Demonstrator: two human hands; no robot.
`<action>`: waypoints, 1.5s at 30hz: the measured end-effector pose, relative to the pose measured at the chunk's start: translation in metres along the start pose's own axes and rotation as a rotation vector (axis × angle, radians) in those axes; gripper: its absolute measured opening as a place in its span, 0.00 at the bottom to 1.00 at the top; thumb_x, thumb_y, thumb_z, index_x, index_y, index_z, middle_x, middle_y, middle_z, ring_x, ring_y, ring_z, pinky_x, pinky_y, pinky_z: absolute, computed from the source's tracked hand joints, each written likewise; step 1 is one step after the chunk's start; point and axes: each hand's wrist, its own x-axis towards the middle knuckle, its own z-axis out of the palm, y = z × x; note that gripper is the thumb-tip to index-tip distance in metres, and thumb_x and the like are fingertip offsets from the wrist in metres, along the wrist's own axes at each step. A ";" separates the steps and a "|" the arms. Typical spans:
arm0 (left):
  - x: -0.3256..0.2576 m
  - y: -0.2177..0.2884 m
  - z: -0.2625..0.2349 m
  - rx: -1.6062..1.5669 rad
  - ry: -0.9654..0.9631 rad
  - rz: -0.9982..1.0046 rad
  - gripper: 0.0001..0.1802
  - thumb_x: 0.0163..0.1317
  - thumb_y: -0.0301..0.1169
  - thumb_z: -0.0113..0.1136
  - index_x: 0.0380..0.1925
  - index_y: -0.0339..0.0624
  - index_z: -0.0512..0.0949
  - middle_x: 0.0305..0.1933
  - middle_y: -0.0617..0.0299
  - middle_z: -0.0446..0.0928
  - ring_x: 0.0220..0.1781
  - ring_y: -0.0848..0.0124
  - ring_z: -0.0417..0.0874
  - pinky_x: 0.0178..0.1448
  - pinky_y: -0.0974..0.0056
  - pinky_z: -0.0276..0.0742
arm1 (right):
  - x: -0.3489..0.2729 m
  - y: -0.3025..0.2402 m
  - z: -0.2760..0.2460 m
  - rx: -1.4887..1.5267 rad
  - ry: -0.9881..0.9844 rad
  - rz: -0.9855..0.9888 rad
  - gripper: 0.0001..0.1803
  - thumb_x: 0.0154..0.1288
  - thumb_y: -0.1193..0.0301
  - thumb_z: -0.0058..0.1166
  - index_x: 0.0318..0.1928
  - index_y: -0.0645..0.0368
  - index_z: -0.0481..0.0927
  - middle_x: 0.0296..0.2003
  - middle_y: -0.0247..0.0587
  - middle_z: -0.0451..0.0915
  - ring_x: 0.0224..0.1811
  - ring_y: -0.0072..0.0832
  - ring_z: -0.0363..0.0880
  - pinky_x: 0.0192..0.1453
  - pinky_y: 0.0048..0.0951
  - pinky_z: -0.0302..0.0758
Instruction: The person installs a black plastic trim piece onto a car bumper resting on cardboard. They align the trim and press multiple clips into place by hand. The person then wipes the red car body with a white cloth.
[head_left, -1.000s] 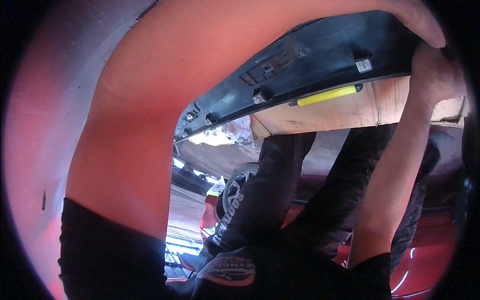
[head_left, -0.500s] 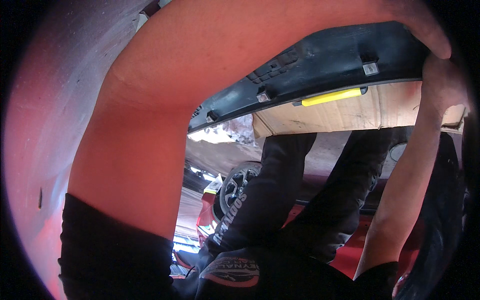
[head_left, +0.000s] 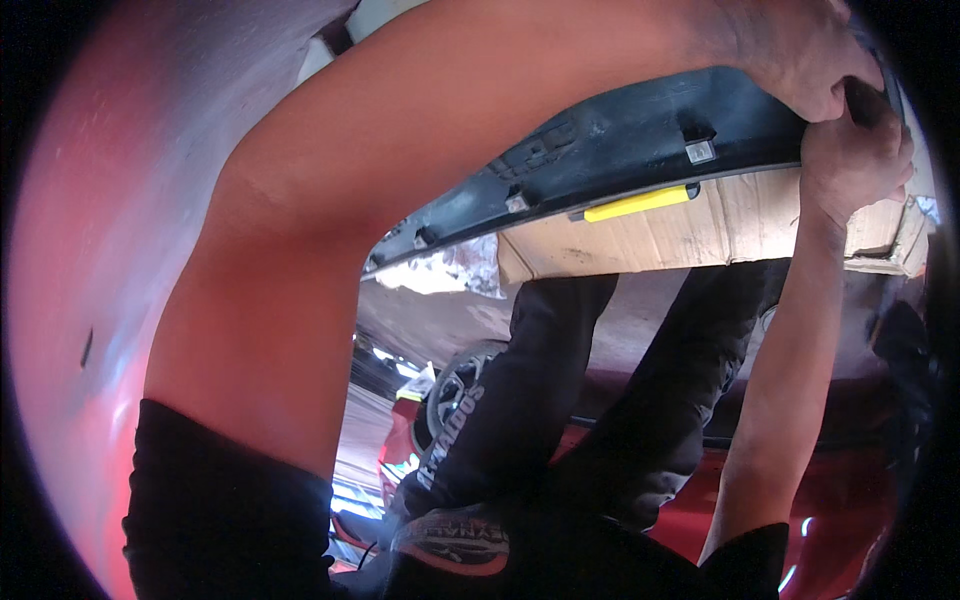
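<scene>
A long black plastic trim panel (head_left: 640, 120) with several clips along its lower edge runs across the upper right. My left hand (head_left: 800, 60) reaches over it and is closed around its right end, fingers curled. Just below, my right hand (head_left: 850, 160) is also closed at that end, its knuckles close to the left hand. The two hands hide the part of the panel they grip. Below the panel's edge, a yellow bar-shaped tool with black ends (head_left: 640, 205) lies on brown cardboard (head_left: 660, 235), away from both hands.
A red curved car body panel (head_left: 100, 300) fills the left side. My legs in dark trousers (head_left: 560, 350) stand below the cardboard. Farther off are a wheel (head_left: 460, 390) and red bodywork (head_left: 770, 490). Clear plastic wrapping (head_left: 465, 265) lies by the cardboard.
My left hand has come down into view at the panel's end, nearer the right hand. My right hand has shifted slightly left, and the view has moved a little.
</scene>
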 end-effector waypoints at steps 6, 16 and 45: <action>-0.089 0.071 -0.062 0.173 0.157 -0.307 0.27 0.63 0.32 0.63 0.64 0.46 0.74 0.61 0.55 0.80 0.61 0.60 0.81 0.62 0.56 0.79 | 0.003 -0.005 -0.010 -0.087 -0.123 0.119 0.28 0.51 0.38 0.69 0.39 0.49 0.90 0.43 0.42 0.83 0.54 0.44 0.76 0.61 0.49 0.65; -0.418 0.222 -0.092 -0.058 0.657 -2.107 0.18 0.64 0.32 0.67 0.52 0.37 0.81 0.32 0.56 0.84 0.33 0.69 0.83 0.41 0.63 0.79 | 0.020 0.006 -0.054 0.132 -0.332 0.011 0.21 0.73 0.58 0.56 0.52 0.65 0.84 0.43 0.51 0.81 0.51 0.44 0.80 0.58 0.41 0.73; -0.449 0.214 -0.054 0.020 0.778 -1.766 0.11 0.53 0.23 0.70 0.37 0.38 0.82 0.33 0.56 0.80 0.35 0.59 0.81 0.41 0.56 0.80 | -0.140 -0.186 -0.150 0.740 -1.186 0.372 0.15 0.72 0.81 0.38 0.49 0.63 0.79 0.37 0.32 0.75 0.35 0.16 0.69 0.38 0.20 0.67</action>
